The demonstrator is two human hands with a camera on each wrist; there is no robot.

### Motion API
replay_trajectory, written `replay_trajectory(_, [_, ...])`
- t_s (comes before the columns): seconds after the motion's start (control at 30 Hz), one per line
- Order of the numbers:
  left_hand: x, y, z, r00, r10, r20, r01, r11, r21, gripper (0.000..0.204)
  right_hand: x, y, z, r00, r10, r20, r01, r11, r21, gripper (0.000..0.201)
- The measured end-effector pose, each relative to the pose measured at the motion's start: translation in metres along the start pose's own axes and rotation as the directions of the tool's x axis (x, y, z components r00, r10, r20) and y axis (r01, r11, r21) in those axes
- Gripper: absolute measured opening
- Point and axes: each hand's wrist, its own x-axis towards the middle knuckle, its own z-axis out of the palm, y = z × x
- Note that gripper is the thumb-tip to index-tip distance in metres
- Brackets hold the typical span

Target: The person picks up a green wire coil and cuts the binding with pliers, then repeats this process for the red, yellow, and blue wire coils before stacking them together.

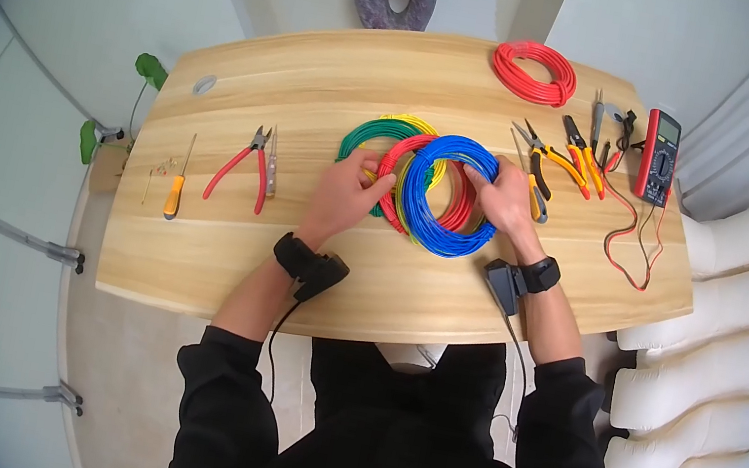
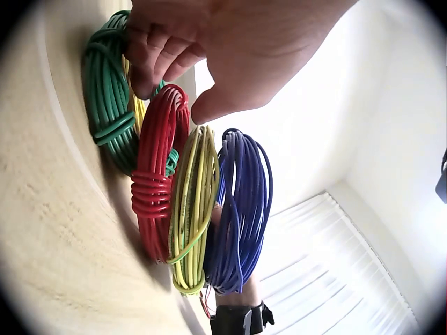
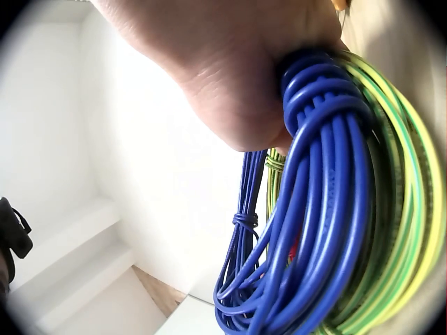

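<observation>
Held up by my right hand [image 1: 508, 198] is a blue wire coil [image 1: 420, 187], its right side gripped between thumb and fingers. Beside it, a yellow-green coil [image 2: 194, 209] stands on edge, partly hidden from above. A red coil [image 2: 152, 195] stands next to that, then a green coil [image 2: 112, 105] with yellow wire behind it. My left hand [image 1: 346, 197] is over the left side of the coils, fingers loosely bent; in the left wrist view its thumb is apart from the fingers, close to the red and yellow-green coils. Contact there is unclear.
Diagonal cutters [image 1: 262, 176], a pen-like tool [image 1: 272, 171] and a screwdriver [image 1: 173, 199] lie left. Another red coil [image 1: 560, 91] lies at the back. On the right are pliers [image 1: 558, 161], a wire stripper [image 1: 583, 159] and a multimeter [image 1: 658, 159] with trailing leads.
</observation>
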Motion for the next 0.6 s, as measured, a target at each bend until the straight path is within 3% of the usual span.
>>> replay_trajectory(0.13, [0.001,-0.006,0.003,0.998,0.053,0.020,-0.053,0.999,0.011,0.028,0.000,-0.001,0.004,1.000,0.022,0.017,-0.024,0.994,0.110,0.037])
replay_trajectory(0.2, [0.002,-0.008,0.004,0.999,0.041,0.009,-0.040,0.993,-0.111,0.026,0.000,-0.006,0.005,1.000,0.009,0.001,-0.009,0.986,0.168,0.036])
replay_trajectory(0.3, [0.002,-0.005,0.002,1.000,0.010,0.000,-0.010,0.983,-0.184,0.029,0.005,-0.014,0.006,0.999,0.034,-0.020,-0.033,0.997,0.073,0.037])
replay_trajectory(0.37, [0.001,0.003,-0.003,1.000,-0.010,0.025,0.013,0.991,-0.135,0.032,0.009,-0.015,0.011,0.996,-0.039,-0.075,0.029,0.990,-0.136,0.037])
replay_trajectory(0.53, [0.000,0.016,-0.007,0.997,-0.057,0.052,0.063,0.992,-0.111,0.037,0.009,-0.025,0.027,0.998,-0.061,-0.008,0.059,0.990,-0.129,0.037])
replay_trajectory(0.6, [-0.001,0.024,-0.010,0.993,-0.047,0.110,0.046,0.999,0.005,0.041,0.005,-0.027,0.033,0.996,-0.089,0.007,0.089,0.987,-0.135,0.037])
